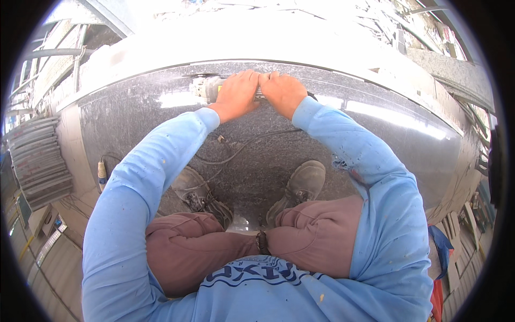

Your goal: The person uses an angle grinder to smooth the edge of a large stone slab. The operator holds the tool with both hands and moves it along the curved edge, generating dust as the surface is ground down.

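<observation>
Dark and shiny, a big flat slab (126, 134) spreads out under the person, with very bright light past its far edge. Near that edge is a gray power tool (204, 88), lying sideways. The left hand (236, 95) is curled around its body, just behind the tool's head. The right hand (282, 93) is next to it, touching it, and is bent around the back part, though most of that part is hidden. Closer to the person, a thin cord (236, 154) loops over the slab. Two dusty shoes (307, 180) stand on the slab, well apart. Farther out on the left are a yellow and dark plug (102, 173) and a stack of long gray strips (38, 161). Blue and red cloth (441, 247) hangs at the right.
</observation>
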Demonstrator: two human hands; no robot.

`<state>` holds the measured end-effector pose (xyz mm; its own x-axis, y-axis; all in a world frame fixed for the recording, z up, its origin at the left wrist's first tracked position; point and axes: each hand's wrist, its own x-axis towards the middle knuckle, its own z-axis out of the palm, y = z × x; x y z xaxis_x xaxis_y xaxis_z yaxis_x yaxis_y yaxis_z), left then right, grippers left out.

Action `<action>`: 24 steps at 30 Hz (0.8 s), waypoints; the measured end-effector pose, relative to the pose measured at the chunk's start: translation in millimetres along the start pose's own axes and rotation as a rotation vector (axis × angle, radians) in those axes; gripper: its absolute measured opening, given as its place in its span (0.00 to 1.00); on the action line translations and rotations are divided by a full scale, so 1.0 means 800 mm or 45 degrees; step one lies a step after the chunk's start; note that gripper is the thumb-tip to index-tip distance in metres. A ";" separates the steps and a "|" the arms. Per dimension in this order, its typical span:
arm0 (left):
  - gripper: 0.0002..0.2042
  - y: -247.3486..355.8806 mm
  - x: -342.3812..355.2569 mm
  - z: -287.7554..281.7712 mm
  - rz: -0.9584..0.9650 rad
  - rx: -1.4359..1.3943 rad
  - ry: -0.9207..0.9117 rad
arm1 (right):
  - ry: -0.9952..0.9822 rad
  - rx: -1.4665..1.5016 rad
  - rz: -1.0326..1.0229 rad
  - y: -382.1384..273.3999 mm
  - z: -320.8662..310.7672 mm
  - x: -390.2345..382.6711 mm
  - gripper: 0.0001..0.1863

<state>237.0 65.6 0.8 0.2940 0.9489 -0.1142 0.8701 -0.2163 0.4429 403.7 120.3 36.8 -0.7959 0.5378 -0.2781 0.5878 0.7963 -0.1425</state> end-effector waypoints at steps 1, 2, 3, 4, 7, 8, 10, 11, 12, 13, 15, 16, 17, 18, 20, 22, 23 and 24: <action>0.26 0.001 0.000 0.001 0.018 -0.002 0.020 | 0.003 0.010 -0.004 -0.001 -0.002 -0.001 0.16; 0.27 0.002 0.000 0.002 0.035 -0.004 0.040 | 0.007 0.021 0.006 0.001 -0.002 -0.003 0.16; 0.27 0.003 0.001 0.003 0.052 -0.006 0.059 | 0.010 0.033 0.015 0.004 -0.003 -0.006 0.16; 0.27 0.007 0.002 0.002 0.057 -0.010 0.054 | 0.011 0.043 0.025 0.006 -0.003 -0.010 0.16; 0.27 0.017 0.005 0.000 0.058 -0.015 0.039 | -0.045 -0.026 0.058 0.010 -0.007 -0.017 0.15; 0.27 0.020 0.005 0.000 0.052 -0.011 0.036 | -0.047 -0.031 0.053 0.011 -0.008 -0.019 0.16; 0.27 0.023 0.006 0.000 0.043 -0.006 0.022 | -0.051 -0.041 0.045 0.012 -0.010 -0.022 0.17; 0.27 0.023 0.007 0.000 0.039 -0.005 0.011 | -0.064 -0.056 0.055 0.012 -0.010 -0.021 0.17; 0.28 0.023 0.006 0.000 0.036 -0.003 0.000 | -0.078 -0.072 0.064 0.010 -0.010 -0.020 0.17; 0.28 0.022 0.006 0.001 0.038 -0.007 0.009 | -0.089 -0.087 0.072 0.010 -0.009 -0.019 0.18; 0.28 0.020 0.005 0.004 0.043 -0.013 0.027 | -0.097 -0.095 0.070 0.009 -0.004 -0.017 0.18; 0.28 0.017 0.004 0.006 0.044 -0.022 0.041 | -0.100 -0.100 0.068 0.008 -0.002 -0.016 0.18; 0.28 0.015 0.004 0.007 0.044 -0.031 0.054 | -0.054 -0.104 0.026 0.007 -0.002 -0.015 0.17; 0.28 0.012 0.003 0.008 0.046 -0.040 0.067 | -0.007 -0.107 -0.016 0.007 -0.001 -0.014 0.17; 0.27 0.009 0.004 0.008 0.022 -0.036 0.025 | 0.005 -0.097 -0.030 0.007 0.001 -0.013 0.17; 0.27 0.005 0.004 0.007 -0.001 -0.028 -0.012 | -0.065 -0.076 0.018 0.005 0.003 -0.007 0.18; 0.27 0.002 0.003 0.007 -0.014 -0.023 -0.028 | -0.074 -0.064 0.021 0.005 0.004 -0.005 0.18; 0.27 0.001 0.004 0.009 -0.026 -0.018 -0.043 | -0.083 -0.052 0.025 0.005 0.006 -0.002 0.18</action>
<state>241.6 66.6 -5.4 0.2896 0.9448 -0.1534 0.8706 -0.1933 0.4525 408.1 121.1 32.2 -0.7724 0.5352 -0.3421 0.5958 0.7972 -0.0979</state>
